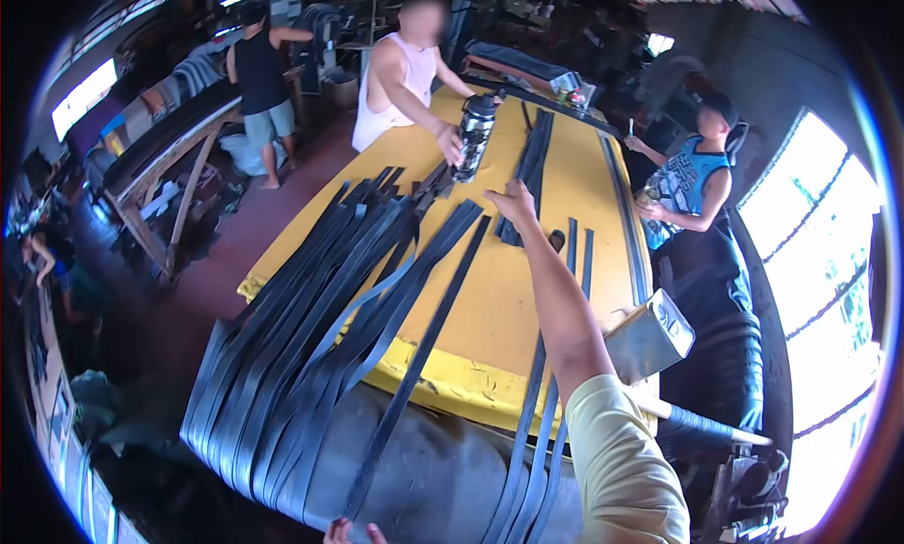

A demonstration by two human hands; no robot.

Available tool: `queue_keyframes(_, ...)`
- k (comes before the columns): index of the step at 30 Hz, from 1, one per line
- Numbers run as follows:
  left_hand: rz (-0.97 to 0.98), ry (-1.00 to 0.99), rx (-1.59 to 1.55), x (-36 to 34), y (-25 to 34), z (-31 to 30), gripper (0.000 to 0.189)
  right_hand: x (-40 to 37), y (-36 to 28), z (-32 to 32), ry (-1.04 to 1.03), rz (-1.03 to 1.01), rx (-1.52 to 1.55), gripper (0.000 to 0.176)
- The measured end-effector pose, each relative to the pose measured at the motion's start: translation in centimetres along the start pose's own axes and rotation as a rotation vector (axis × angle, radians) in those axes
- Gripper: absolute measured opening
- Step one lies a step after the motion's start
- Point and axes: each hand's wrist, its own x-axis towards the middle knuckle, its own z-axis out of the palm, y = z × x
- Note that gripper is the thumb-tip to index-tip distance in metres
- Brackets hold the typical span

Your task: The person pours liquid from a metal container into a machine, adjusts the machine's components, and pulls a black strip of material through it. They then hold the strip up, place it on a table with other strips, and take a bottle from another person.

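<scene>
My right hand reaches out over the yellow-topped table, thumb and fingers apart, with nothing in it. Just beyond it stands a dark patterned water bottle with a black lid, which another person's hand grips. Only the fingertips of my left hand show at the bottom edge, spread apart at the lower end of a single black strip. To the left of that strip, a thick bundle of long black strips hangs over the table's near edge.
A person in a light sleeveless top leans over the far left side; another in blue sits at the right. A metal can stands at the right edge beside a pole. More black strips lie across the tabletop.
</scene>
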Motion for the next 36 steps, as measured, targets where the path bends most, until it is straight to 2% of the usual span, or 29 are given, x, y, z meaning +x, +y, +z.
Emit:
queue_keyframes(1,-0.070,-0.055,-0.031,1.8,2.2,1.0,0.042,0.4,-1.4,-0.2,0.135,-0.089,-0.074,0.091)
queue_keyframes(2,-0.032,-0.108,-0.020,2.5,3.2,2.5,0.045,0.9,-2.6,-1.1,0.150,-0.055,-0.051,0.094)
queue_keyframes(5,-0.030,-0.161,-0.039,2.4,2.6,5.2,0.046,3.4,-6.5,-1.9,0.216,-0.030,0.057,0.099)
queue_keyframes(8,-0.085,-0.180,-0.141,3.0,2.0,6.3,0.046,5.7,-9.4,-3.1,0.367,-0.098,0.008,0.112)
queue_keyframes(9,-0.129,-0.190,-0.153,2.9,2.0,6.4,0.047,7.4,-9.1,-2.8,0.393,-0.219,0.110,0.121)
queue_keyframes(15,-0.132,-0.209,-0.098,3.5,2.5,5.9,0.046,10.4,-8.6,-1.7,0.345,-0.285,0.114,0.128)
queue_keyframes(19,-0.236,-0.199,-0.150,3.3,2.8,6.2,0.048,10.2,-7.0,-0.4,0.397,-0.323,0.058,0.118)
queue_keyframes(21,-0.176,-0.178,-0.134,3.3,2.3,6.5,0.048,9.9,-6.4,-0.4,0.458,-0.312,0.108,0.098)
queue_keyframes(23,-0.115,-0.171,-0.104,3.2,2.1,6.6,0.048,9.4,-6.0,-0.3,0.499,-0.331,0.087,0.090)
queue_keyframes(25,-0.238,-0.186,-0.161,3.1,2.7,6.7,0.049,8.4,-6.3,-0.5,0.539,-0.395,0.058,0.086)
queue_keyframes(26,-0.234,-0.191,-0.157,3.1,2.8,6.2,0.049,7.4,-6.1,-0.8,0.579,-0.454,0.021,0.082)
queue_keyframes(33,-0.046,-0.136,-0.079,4.2,2.8,6.5,0.049,-2.7,-10.5,-9.0,0.508,-0.507,0.089,0.076)
queue_keyframes(35,-0.016,-0.114,-0.044,4.2,2.9,6.2,0.048,-6.3,-10.9,-12.4,0.394,-0.572,0.153,0.074)
queue_keyframes(36,-0.004,-0.103,-0.042,3.9,2.8,6.4,0.055,-9.8,-11.8,-14.7,0.331,-0.626,0.167,0.073)
